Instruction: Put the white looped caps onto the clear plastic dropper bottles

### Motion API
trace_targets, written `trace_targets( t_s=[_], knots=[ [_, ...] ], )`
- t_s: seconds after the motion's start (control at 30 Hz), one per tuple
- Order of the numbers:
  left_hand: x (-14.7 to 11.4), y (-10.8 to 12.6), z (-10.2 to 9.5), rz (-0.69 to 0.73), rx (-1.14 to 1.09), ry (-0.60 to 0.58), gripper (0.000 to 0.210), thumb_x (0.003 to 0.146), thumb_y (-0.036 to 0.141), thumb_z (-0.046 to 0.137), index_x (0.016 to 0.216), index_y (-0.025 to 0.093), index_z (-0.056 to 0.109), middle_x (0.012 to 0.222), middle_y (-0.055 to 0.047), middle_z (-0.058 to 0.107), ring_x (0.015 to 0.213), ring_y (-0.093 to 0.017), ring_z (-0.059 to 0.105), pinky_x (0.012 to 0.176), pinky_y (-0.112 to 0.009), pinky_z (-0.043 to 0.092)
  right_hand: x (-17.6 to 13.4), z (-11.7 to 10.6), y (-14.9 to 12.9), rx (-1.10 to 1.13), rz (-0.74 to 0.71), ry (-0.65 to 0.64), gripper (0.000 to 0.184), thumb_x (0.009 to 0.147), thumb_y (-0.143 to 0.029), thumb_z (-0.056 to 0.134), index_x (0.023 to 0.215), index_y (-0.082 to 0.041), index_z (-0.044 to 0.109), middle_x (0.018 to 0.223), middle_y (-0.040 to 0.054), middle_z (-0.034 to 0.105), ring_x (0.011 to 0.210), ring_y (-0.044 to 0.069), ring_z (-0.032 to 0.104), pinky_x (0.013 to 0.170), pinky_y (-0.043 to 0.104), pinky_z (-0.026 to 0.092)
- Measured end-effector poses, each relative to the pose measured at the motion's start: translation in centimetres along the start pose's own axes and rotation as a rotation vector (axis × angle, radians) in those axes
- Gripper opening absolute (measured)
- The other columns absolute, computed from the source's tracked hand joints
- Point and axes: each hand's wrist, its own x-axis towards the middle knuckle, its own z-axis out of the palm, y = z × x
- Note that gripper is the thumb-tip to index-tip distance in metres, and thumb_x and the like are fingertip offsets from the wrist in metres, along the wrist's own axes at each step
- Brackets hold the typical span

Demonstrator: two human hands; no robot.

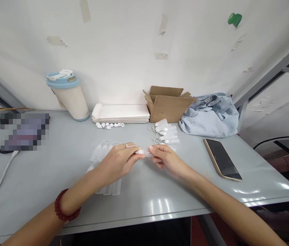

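Between my hands is a small translucent plastic bottle (pixel 148 154) with a white neck end and a thin white tail. The fingers of my left hand (pixel 118 158) pinch its white end, and the tail runs over them. My right hand (pixel 167 158) is closed on the clear body at the other side. Under and beside my left hand lie several similar bottles (pixel 116 187), partly hidden by the wrist. Beyond my right hand, more such bottles (pixel 170 133) are piled with their tails to the left. Small white caps (pixel 110 125) lie in a row farther back.
A stack of white padded envelopes (pixel 124 112), an open cardboard box (pixel 170 107) and a pale blue cloth (pixel 211 118) line the wall. A tumbler (pixel 70 99) stands left of them. One phone (pixel 222 159) lies right; a blurred device (pixel 26 131) with a cable lies left.
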Motion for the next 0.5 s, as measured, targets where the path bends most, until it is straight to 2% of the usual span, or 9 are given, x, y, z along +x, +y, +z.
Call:
trace_targets(
  t_s=[0.1, 0.2, 0.27, 0.37, 0.5],
  knots=[
    [0.1, -0.2, 0.2, -0.013, 0.011, -0.032, 0.027, 0.095, 0.032, 0.039, 0.086, 0.018, 0.061, 0.081, -0.005, 0.065, 0.067, -0.016, 0.055, 0.063, -0.027, 0.04, 0.1, -0.2, -0.1, -0.023, 0.029, -0.009, 0.045, 0.084, -0.052, 0.053, 0.06, -0.019, 0.034, 0.054, -0.0081, 0.026, 0.043, 0.005, 0.022, 0.043, 0.022, 0.019],
    [0.3, -0.6, 0.1, -0.053, 0.005, -0.055, 0.026, 0.094, 0.035, 0.042, 0.091, 0.019, 0.062, 0.084, -0.004, 0.065, 0.07, -0.017, 0.057, 0.065, -0.027, 0.041, 0.1, -0.6, -0.3, -0.195, -0.057, 0.036, 0.044, 0.086, -0.05, 0.05, 0.059, -0.018, 0.037, 0.054, -0.006, 0.034, 0.046, 0.007, 0.03, 0.046, 0.023, 0.024],
    [0.5, -0.9, -0.3, -0.086, -0.003, -0.056, 0.025, 0.092, 0.037, 0.044, 0.093, 0.02, 0.062, 0.085, -0.004, 0.066, 0.075, -0.018, 0.058, 0.068, -0.027, 0.042, 0.2, -0.9, -0.5, -0.364, -0.147, 0.118, 0.04, 0.089, -0.046, 0.047, 0.061, -0.017, 0.044, 0.054, -0.0044, 0.04, 0.049, 0.009, 0.036, 0.05, 0.024, 0.029],
    [0.9, -1.6, -1.6, -0.178, 0.028, -0.048, 0.027, 0.091, 0.038, 0.042, 0.091, 0.02, 0.063, 0.091, -0.005, 0.067, 0.082, -0.02, 0.059, 0.071, -0.028, 0.044, 0.4, -1.7, -0.6, -0.619, -0.252, 0.301, 0.031, 0.09, -0.041, 0.046, 0.077, -0.016, 0.057, 0.059, -0.0023, 0.049, 0.053, 0.011, 0.042, 0.053, 0.024, 0.033],
    [0.9, -4.2, -3.6, -0.338, 0.153, 0.004, 0.029, 0.089, 0.036, 0.039, 0.094, 0.019, 0.062, 0.099, -0.007, 0.066, 0.09, -0.024, 0.059, 0.078, -0.034, 0.046, 0.7, -3.1, -0.7, -0.998, -0.32, 0.457, 0.024, 0.089, -0.034, 0.048, 0.091, -0.015, 0.061, 0.068, 0.0023, 0.059, 0.056, 0.013, 0.046, 0.055, 0.025, 0.034]
  ],
)
